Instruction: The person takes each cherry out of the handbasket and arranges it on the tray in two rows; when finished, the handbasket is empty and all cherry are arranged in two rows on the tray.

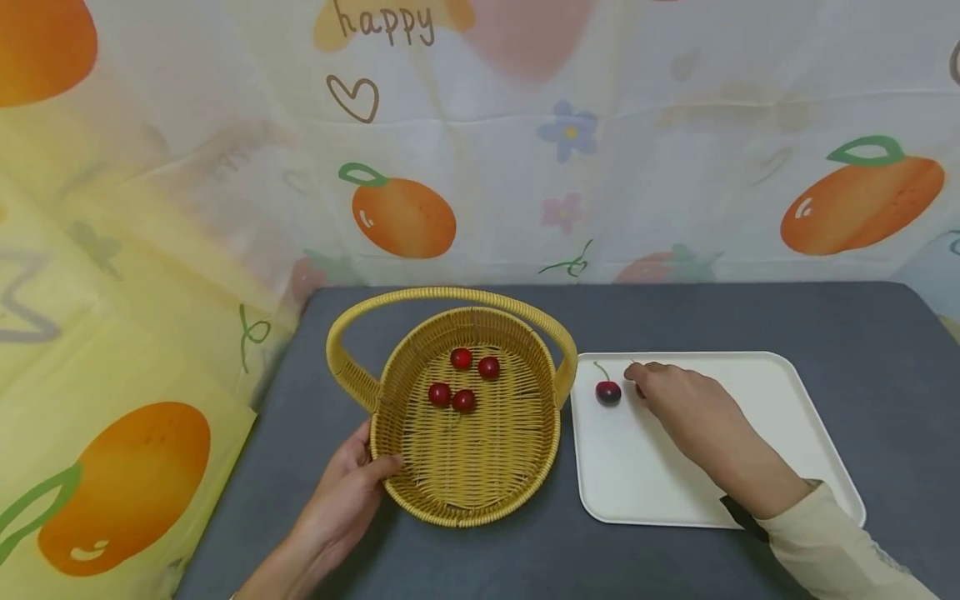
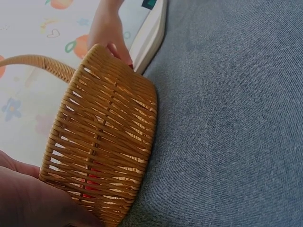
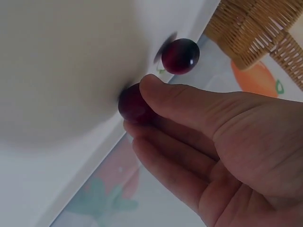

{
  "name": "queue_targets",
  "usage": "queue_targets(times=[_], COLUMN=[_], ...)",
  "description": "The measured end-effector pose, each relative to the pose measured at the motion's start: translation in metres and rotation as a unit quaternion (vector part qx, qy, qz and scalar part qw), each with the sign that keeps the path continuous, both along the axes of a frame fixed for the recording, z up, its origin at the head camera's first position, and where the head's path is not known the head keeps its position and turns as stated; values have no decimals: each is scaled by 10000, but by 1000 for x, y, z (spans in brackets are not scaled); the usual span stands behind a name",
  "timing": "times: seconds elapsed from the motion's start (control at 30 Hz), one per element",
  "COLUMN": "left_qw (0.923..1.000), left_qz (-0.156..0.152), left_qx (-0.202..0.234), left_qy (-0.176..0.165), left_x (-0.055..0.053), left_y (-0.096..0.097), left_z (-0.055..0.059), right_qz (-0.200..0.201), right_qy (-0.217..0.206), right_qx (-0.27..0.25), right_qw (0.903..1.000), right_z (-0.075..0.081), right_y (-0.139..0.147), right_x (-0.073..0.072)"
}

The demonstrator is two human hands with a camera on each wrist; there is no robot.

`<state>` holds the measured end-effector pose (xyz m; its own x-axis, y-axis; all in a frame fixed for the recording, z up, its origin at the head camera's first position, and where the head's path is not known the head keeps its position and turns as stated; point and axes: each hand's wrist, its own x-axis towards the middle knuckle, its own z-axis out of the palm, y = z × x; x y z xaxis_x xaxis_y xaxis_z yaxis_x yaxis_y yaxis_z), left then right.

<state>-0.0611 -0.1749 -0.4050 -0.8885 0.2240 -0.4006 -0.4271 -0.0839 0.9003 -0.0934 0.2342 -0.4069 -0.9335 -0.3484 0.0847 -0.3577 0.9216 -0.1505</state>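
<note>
A yellow woven basket with an arched handle stands on the table, with several red cherries on its bottom. My left hand grips its left rim, the thumb over the edge. To the right lies a white tray. Over the tray's far left part, my right hand pinches a dark red cherry between thumb and fingers. Another dark cherry, its green stem up, lies on the tray just left of that hand.
A grey-blue cloth covers the table. Behind and at the left hangs a fruit-printed sheet. The basket's handle arches up on the far side, and its right end comes close to the tray's left edge.
</note>
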Motion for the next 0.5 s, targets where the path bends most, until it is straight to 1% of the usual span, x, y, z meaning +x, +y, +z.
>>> queue_targets(times=[0.3, 0.5], left_qw=[10000, 9998], left_qz=[49, 50], left_qx=[-1, 62], left_qy=[26, 155], left_x=[3, 2], left_y=[-1, 0], left_z=[-1, -4], right_qz=[152, 107], right_qy=[99, 189], right_qx=[130, 223], right_qw=[9998, 9995], right_z=[0, -2], right_y=[-4, -5], right_x=[-4, -4])
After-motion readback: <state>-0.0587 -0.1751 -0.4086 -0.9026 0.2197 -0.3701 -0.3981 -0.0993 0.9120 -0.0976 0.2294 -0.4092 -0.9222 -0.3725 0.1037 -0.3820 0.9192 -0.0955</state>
